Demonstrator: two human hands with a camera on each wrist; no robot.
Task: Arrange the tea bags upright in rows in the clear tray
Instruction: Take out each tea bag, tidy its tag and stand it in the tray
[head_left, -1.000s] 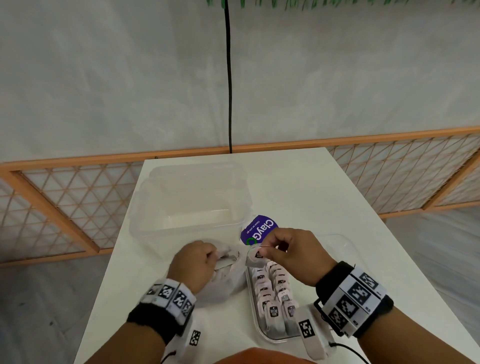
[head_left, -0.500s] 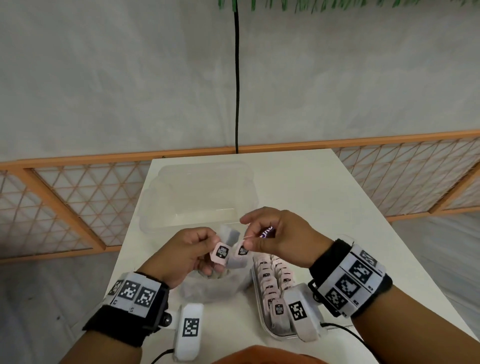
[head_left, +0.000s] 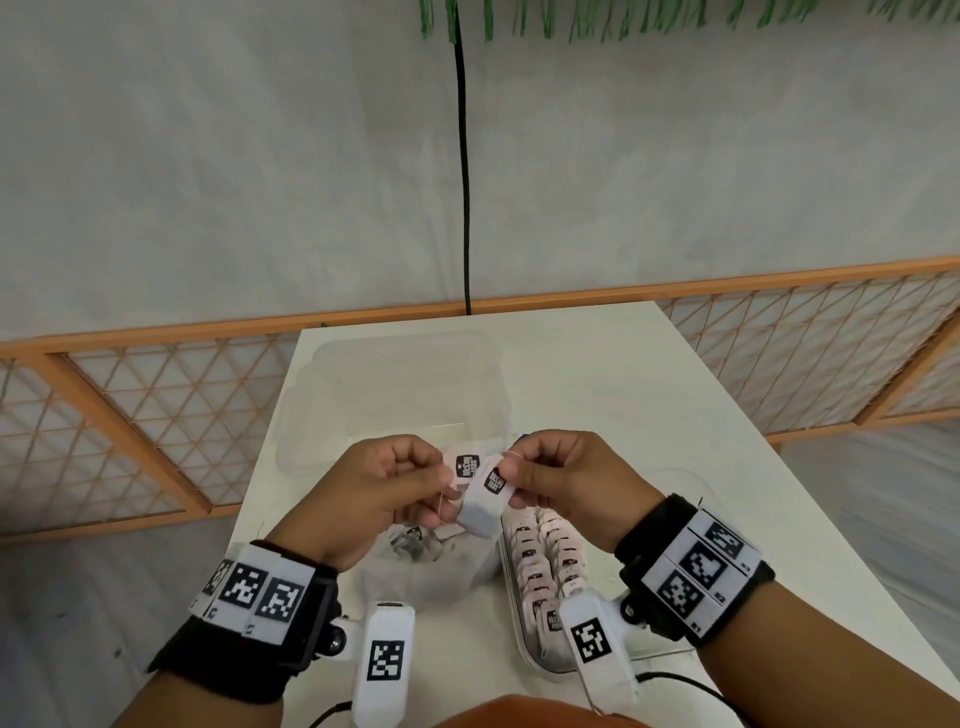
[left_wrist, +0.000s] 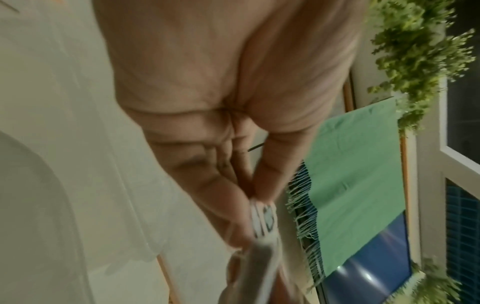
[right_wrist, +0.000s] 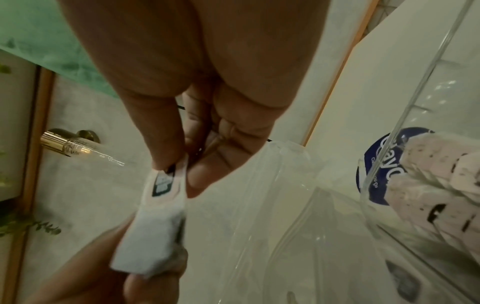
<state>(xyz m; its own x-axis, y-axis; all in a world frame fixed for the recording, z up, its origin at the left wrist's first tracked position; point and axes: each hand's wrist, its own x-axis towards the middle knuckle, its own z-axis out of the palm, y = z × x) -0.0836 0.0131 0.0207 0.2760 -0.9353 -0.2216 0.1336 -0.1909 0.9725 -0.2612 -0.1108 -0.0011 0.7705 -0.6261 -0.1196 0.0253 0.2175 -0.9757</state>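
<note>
1. Above the near half of the white table (head_left: 597, 395), both hands are raised and meet over the middle.
2. Left hand (head_left: 379, 488): fingers curled, thumb and forefinger pinching the pink tag of one tea bag (head_left: 464, 464).
3. Right hand (head_left: 569, 480): thumb and forefinger pinch the tag of a second tea bag (head_left: 485, 501), whose white pouch hangs tilted below the tag and touches the left fingers.
4. Clear tray (head_left: 524, 644), at the near edge right of centre: two rows of pink-tagged tea bags (head_left: 540, 566) stand upright inside it.
5. Plastic bag (head_left: 431, 571), just left of the tray: holds loose tea bags.
6. Clear tub (head_left: 363, 405), toward the far left corner, beyond the hands.
7. Blue round label (right_wrist: 376, 174), beside the tray's far end in the right wrist view.
</note>
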